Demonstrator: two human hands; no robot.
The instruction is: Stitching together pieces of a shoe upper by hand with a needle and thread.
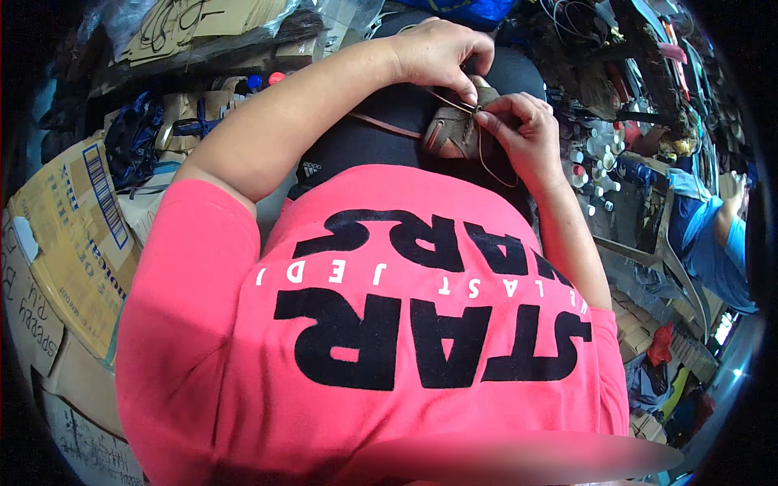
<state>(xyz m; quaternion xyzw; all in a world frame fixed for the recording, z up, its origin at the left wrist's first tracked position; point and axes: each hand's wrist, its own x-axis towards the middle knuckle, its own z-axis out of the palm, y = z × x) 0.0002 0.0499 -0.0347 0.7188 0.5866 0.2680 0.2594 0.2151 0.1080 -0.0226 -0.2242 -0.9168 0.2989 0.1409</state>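
A small brown shoe rests on my dark-trousered lap, its front crossed by stitched panels. Thin lace runs through its top and hangs in a loop on the right side. From above and to the left, my left hand reaches over the shoe, thumb and fingers closed on the lace. My right hand pinches the lace at the shoe's opening, close to the left thumb. A pinkish narrow strip lies over my leg, reaching to the shoe's left side. The fingertips partly hide the lace.
Cardboard boxes stand at my left. Brown cut pieces with cords lie on a surface at upper left. Several plastic bottles cluster at right, before cluttered racks. Another person in blue sits at far right.
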